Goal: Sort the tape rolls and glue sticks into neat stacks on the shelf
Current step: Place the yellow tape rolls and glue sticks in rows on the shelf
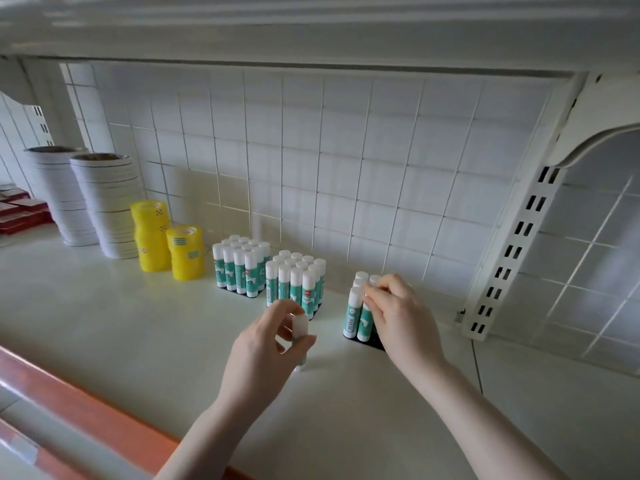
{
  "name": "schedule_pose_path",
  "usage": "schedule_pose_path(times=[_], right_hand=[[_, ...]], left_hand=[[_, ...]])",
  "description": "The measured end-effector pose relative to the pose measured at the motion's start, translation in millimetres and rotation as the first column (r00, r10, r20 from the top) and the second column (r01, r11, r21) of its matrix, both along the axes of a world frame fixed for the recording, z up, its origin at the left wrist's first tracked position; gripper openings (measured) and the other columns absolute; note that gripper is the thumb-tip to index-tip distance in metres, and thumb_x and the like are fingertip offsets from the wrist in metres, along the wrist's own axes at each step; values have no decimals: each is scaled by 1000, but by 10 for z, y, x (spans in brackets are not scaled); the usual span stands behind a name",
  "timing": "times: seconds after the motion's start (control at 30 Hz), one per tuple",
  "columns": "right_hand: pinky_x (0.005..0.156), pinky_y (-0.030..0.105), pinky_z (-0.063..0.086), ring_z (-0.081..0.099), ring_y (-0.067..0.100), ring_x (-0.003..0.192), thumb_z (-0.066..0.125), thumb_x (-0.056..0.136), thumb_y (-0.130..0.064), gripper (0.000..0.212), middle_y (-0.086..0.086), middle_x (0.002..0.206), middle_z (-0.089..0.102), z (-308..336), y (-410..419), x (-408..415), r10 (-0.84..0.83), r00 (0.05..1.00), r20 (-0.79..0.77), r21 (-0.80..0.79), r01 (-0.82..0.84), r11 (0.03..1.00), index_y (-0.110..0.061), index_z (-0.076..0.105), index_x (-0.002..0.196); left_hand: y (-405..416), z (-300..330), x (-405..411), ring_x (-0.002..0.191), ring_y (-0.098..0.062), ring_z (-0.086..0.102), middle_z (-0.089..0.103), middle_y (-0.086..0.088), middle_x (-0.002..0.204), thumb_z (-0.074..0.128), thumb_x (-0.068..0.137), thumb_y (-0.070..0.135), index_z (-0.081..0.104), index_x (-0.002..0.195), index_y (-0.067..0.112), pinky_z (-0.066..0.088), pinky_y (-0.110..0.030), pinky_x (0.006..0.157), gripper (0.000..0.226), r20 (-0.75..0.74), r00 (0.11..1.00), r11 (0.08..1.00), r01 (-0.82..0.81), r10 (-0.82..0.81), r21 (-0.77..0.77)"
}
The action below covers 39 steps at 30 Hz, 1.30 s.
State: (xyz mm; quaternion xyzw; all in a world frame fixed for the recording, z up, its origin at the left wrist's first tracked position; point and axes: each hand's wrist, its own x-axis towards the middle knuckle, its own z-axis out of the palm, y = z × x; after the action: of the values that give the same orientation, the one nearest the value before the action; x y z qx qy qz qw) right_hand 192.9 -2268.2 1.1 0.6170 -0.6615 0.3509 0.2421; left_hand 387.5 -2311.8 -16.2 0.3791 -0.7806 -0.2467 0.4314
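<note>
A white shelf (138, 327) is being viewed from above. White tape stacks (104, 206) and yellow tape rolls (166, 240) are being kept at far left, two full blocks of glue sticks (270, 271) in the middle. A third, partial block (358, 306) is being steadied by the right hand (398, 313), fingers (372, 299) curled on its caps. One upright glue stick (300, 329) is being pinched by the left hand (266, 344), just left of that block, likely its destination.

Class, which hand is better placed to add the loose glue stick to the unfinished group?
Left. The left hand already grips the loose glue stick, while the right hand is busy pinching sticks in the unfinished group.
</note>
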Motion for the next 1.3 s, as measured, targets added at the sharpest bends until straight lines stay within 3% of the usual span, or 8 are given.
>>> schedule_pose_path(times=[0.3,0.47,0.6,0.7,0.83,0.9,1.0,1.3], right_hand=[[47,18,23,55,23,56,84,49,7,46,4,74,55,6,49,25,-81,981,-178,61,93,994,-7,70,90],[42,24,41,61,24,69,76,68,2,44,2,87,60,36,135,-67,-12,992,-122,54,19,998,-11,67,108],[44,31,47,60,22,66,50,87,-19,21,1,81,59,98,337,-226,-47,992,-116,31,51,998,-12,68,95],[46,35,49,59,26,61,70,77,-10,3,3,73,59,46,504,-364,-129,981,-146,81,141,987,-10,68,79],[43,32,45,56,24,52,86,55,-15,23,2,60,56,-67,686,-507,-233,952,-197,307,286,908,-13,65,62],[51,32,48,60,23,61,84,61,-24,22,2,69,59,-97,761,-539,-288,936,-203,398,347,849,-16,66,69],[81,30,45,57,19,99,51,92,-38,22,-3,106,58,-157,840,-599,-335,921,-197,469,389,793,-23,61,105],[86,27,41,52,14,112,41,93,-37,26,-9,118,55,-234,870,-740,-433,897,-85,560,403,724,-29,57,112]], left_hand=[[15,13,-27,77,-2,57,61,16,77,78,71,15,44,82,47,49,-18,61,48,-3,1000,1000,2,-2,-25],[26,86,-64,75,-3,57,61,16,75,79,70,16,44,82,47,51,-22,63,48,17,999,997,45,-44,-57],[9,246,-188,73,2,56,61,16,73,79,70,15,45,80,45,48,-17,63,46,14,996,992,94,-93,-81],[-1,366,-342,77,2,55,60,16,75,78,72,17,48,82,41,46,-17,64,40,32,990,982,143,-140,-125],[13,501,-590,78,9,50,54,21,74,76,73,17,56,90,26,38,-8,64,28,46,981,962,192,-187,-195],[14,537,-708,79,8,49,53,22,76,76,73,17,59,93,21,36,-7,66,26,67,977,953,211,-201,-218],[-4,535,-854,79,2,49,54,21,77,75,73,17,61,95,18,35,-9,70,26,76,974,944,224,-212,-242],[-112,287,-1075,82,-19,56,63,11,80,78,66,21,65,92,19,41,-28,71,29,146,978,918,192,-150,-347]])
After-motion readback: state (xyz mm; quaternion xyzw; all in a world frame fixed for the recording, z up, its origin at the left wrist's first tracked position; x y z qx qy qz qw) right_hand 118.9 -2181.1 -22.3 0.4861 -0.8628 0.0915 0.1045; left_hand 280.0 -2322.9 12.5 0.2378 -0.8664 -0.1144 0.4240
